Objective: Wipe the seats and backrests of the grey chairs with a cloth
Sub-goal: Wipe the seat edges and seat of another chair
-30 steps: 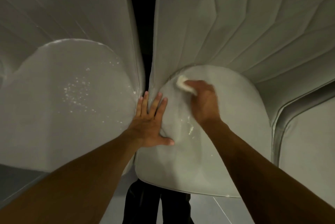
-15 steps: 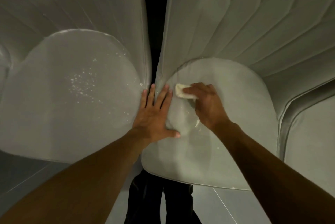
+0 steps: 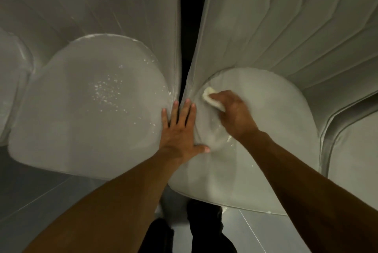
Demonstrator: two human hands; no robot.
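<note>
Two grey chairs stand side by side, parted by a narrow dark gap [image 3: 185, 27] that runs up between their backrests. The cloth [image 3: 209, 95], a small pale wad, lies on the right chair's seat [image 3: 272, 134] at its rear left corner, just beside the crease where the seat meets the ribbed right backrest [image 3: 286, 19]. The right hand [image 3: 235, 113] holds it there, fingers curled over the wad and pressing it down; the hand is slightly blurred, and only the cloth's front end shows past the fingertips. The left hand [image 3: 180, 130] lies flat with its fingers straight and slightly spread. Its palm and thumb rest on the left edge of the same seat, and its fingertips reach to where the two seats nearly touch, close beside the cloth. A few white bits and a wet-looking smear [image 3: 229, 140] sit on the seat under the right wrist. The left chair's seat [image 3: 77, 126] carries a scatter of white specks [image 3: 106, 91] near its middle and more along its right rim, below the smooth left backrest [image 3: 92, 7]. Part of another grey chair [image 3: 358, 150] shows at the right edge. Below the seats are a grey tiled floor [image 3: 30, 181] and the person's dark trouser legs [image 3: 204, 224].
</note>
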